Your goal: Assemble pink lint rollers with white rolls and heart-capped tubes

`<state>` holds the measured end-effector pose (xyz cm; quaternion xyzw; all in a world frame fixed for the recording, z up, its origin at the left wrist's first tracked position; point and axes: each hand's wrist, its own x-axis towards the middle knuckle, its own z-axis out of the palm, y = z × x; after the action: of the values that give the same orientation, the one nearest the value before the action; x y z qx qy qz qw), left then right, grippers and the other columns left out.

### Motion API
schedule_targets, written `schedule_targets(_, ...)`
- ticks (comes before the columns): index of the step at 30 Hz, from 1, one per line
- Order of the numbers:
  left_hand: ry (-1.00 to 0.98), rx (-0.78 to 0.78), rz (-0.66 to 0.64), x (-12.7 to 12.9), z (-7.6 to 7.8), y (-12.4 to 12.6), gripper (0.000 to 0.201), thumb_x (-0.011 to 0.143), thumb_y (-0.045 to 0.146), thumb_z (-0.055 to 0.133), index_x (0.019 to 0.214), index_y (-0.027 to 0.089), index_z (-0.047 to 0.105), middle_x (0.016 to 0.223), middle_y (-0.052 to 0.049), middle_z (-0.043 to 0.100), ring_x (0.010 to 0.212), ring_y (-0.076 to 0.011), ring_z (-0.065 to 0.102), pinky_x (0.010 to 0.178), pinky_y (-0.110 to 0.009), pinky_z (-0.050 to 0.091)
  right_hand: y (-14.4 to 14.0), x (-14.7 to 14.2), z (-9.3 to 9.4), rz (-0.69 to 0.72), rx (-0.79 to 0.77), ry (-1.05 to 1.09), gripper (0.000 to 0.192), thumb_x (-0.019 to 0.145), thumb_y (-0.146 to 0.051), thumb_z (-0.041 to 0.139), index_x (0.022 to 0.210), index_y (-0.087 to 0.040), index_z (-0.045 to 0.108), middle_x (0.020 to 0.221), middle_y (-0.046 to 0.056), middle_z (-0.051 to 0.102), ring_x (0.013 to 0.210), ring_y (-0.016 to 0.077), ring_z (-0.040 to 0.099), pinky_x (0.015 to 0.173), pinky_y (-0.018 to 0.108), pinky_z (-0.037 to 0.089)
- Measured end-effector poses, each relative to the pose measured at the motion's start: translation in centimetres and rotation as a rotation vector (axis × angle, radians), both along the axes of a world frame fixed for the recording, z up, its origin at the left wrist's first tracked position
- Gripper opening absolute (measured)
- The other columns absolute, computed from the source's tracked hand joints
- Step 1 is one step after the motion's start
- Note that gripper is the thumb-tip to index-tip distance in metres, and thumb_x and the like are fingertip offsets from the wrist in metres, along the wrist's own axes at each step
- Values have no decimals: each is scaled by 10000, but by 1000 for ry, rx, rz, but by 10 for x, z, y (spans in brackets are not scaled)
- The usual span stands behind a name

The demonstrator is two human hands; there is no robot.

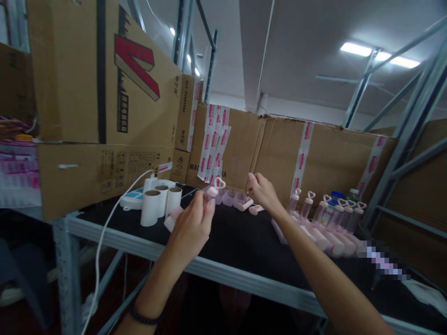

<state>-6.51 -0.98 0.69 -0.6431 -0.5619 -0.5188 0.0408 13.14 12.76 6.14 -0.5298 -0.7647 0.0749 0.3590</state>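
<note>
My left hand [192, 228] is wrapped round a pink tube with a heart-shaped loop [219, 183] on its cap. The tube tilts, and its wider pale pink end [172, 218] shows below my fingers; my hand covers its middle. Farther back, my right hand [261, 190] has its fingers pinched together above small lilac trays [228, 197]. What lies between those fingertips is too small to make out. Just below the right hand, two pale pink pieces [244, 204] lie on the black tabletop [230, 237].
On the right, several clear tubes with heart-loop caps [338, 213] stand by a row of pink cylinders [326, 239]. Bottles [335, 197] stand behind them. White rolls [151, 208] and a power strip [132, 199] with a white cable sit left. Cardboard walls [279, 149] enclose the back.
</note>
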Motion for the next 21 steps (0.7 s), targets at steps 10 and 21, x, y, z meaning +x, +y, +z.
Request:
schedule_targets(10, -625, -92, -314, -41, 22, -13, 445, 846, 578, 708, 1062, 233, 530, 925, -83, 797, 975, -286, 759, 709, -327, 569, 118, -21, -35, -269, -321, -135, 353, 996, -356, 656, 1294, -171, 618, 1306, 105, 635, 1107, 249, 662, 932, 462, 578)
schedule_targets(21, -767, -53, -322, -38, 29, -12, 467, 710, 500, 845, 941, 224, 547, 701, -42, 775, 740, -272, 780, 657, -316, 574, 125, -17, -29, -317, -258, 113, 355, 995, -355, 658, 1290, -161, 621, 1304, 113, 635, 1106, 248, 662, 934, 456, 577)
